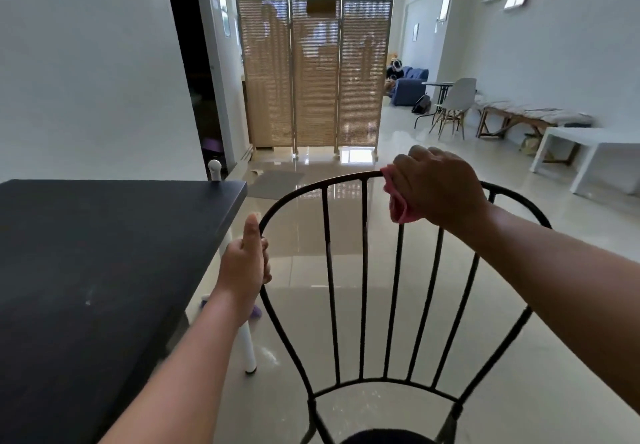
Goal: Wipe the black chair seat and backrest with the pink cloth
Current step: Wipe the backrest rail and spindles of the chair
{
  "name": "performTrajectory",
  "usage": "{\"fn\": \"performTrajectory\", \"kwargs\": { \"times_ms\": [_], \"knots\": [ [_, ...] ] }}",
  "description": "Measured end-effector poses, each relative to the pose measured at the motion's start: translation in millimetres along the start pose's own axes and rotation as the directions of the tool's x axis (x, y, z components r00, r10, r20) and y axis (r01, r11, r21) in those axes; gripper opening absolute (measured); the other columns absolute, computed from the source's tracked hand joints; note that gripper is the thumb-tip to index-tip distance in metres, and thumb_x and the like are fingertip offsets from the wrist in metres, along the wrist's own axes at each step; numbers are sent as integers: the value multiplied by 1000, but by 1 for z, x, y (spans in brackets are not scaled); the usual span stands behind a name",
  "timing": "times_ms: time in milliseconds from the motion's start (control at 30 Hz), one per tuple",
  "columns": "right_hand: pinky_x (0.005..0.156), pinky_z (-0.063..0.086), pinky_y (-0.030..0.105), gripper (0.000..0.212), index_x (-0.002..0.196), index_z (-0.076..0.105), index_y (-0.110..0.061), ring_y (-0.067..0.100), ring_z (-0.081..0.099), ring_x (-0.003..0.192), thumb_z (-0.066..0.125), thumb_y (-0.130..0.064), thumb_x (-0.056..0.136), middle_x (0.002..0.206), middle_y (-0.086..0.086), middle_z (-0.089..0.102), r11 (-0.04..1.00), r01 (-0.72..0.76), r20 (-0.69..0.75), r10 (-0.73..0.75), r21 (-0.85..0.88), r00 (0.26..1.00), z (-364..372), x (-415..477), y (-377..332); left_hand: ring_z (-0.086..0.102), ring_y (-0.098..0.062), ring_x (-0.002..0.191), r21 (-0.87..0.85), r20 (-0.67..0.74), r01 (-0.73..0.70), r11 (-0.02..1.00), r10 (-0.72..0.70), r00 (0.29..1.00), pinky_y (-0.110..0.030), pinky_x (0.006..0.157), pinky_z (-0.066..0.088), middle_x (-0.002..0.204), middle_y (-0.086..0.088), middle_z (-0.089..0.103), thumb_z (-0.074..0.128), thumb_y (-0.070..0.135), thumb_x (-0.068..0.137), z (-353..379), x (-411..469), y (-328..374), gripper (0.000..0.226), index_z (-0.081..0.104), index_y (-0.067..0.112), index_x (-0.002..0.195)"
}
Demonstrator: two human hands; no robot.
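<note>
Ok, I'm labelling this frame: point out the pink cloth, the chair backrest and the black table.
pink cloth point(398, 206), head view, fold hanging below the hand.
chair backrest point(364, 270), head view, a middle spindle.
black table point(104, 253), head view, bare top.

Black table crowds the backrest's left; right side open.

The backrest under my grips looks like thin black metal rod, matt and slightly rough, curved into a hoop with straight spindles. The pink cloth bunched in my right hand is soft fabric, folded and dull. At the left of the frame, the counter has a dark matt top on smooth white legs. The floor is pale glossy tile that mirrors the woven, straw-coloured folding screen at upper centre.
</note>
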State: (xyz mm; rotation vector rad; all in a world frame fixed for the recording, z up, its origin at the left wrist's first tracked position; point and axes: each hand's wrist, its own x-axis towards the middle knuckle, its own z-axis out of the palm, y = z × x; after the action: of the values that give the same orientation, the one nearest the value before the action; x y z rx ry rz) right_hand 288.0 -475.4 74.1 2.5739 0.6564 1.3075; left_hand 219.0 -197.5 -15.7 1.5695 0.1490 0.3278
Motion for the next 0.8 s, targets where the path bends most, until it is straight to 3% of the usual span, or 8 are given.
{"fn": "performTrajectory", "kwargs": {
  "times_ms": [133, 233, 300, 367, 433, 500, 600, 800],
  "knots": [
    [52, 36, 27, 42, 84, 59, -8, 24, 54, 60, 38, -40, 101, 73, 9, 57, 977, -211, -32, 210, -23, 977, 1, -23, 14, 33, -19, 46, 127, -131, 1, 992, 16, 991, -34, 51, 32, 49, 0, 36, 26, 66, 95, 10, -1, 2, 60, 37, 18, 61],
    [58, 47, 34, 43, 86, 61, -7, 29, 59, 68, 34, -36, 102, 79, 13, 60, 952, -301, -27, 302, 49, 953, 2, -13, -8, 59, -30, 80, 407, -161, -167, 898, 251, 955, -42, 75, 46, 80, -7, 59, 22, 53, 101, 30, 6, 22, 50, 55, 15, 95],
    [65, 51, 39, 39, 91, 63, -9, 31, 60, 79, 36, -36, 100, 87, 12, 63, 958, -256, -19, 260, 127, 965, 3, 0, -31, 59, -25, 92, 587, 0, -337, 736, 416, 909, -42, 82, 46, 93, -1, 61, 20, 49, 103, 53, 12, 46, 46, 55, 19, 107],
    [70, 52, 41, 37, 95, 66, -13, 31, 61, 85, 39, -38, 99, 92, 10, 65, 963, -192, -15, 198, 188, 980, 7, 11, -49, 61, -24, 87, 746, 159, -447, 494, 519, 840, -43, 81, 51, 91, -1, 61, 17, 51, 102, 72, 18, 60, 53, 58, 18, 104],
    [68, 50, 39, 39, 92, 68, -15, 31, 63, 81, 40, -42, 98, 88, 8, 66, 971, -148, -45, 159, 188, 986, 10, 17, -53, 63, -23, 71, 849, 182, -426, 313, 584, 791, -38, 65, 54, 77, 2, 58, 13, 53, 102, 76, 24, 60, 59, 60, 17, 96],
    [64, 49, 36, 43, 87, 69, -16, 29, 63, 74, 40, -45, 99, 81, 7, 65, 984, -111, -61, 120, 138, 991, 10, 16, -44, 59, -18, 57, 900, 170, -381, 213, 632, 756, -29, 52, 48, 69, 3, 57, 14, 55, 103, 76, 25, 53, 62, 61, 18, 90],
    [63, 49, 35, 47, 83, 67, -15, 28, 63, 70, 36, -46, 100, 78, 8, 65, 992, -115, -35, 117, 52, 993, 6, 2, -17, 54, -17, 50, 921, 146, -344, 181, 659, 738, -26, 47, 44, 62, 2, 54, 15, 58, 102, 80, 27, 49, 64, 60, 17, 81],
    [54, 42, 29, 52, 83, 64, -10, 25, 55, 59, 32, -45, 102, 69, 8, 58, 954, -299, -49, 298, -9, 953, -3, -52, 46, 45, -17, 44, 917, 147, -366, 157, 721, 677, -24, 45, 36, 55, 1, 45, 21, 56, 103, 80, 27, 46, 59, 51, 16, 72]
  ]
}}
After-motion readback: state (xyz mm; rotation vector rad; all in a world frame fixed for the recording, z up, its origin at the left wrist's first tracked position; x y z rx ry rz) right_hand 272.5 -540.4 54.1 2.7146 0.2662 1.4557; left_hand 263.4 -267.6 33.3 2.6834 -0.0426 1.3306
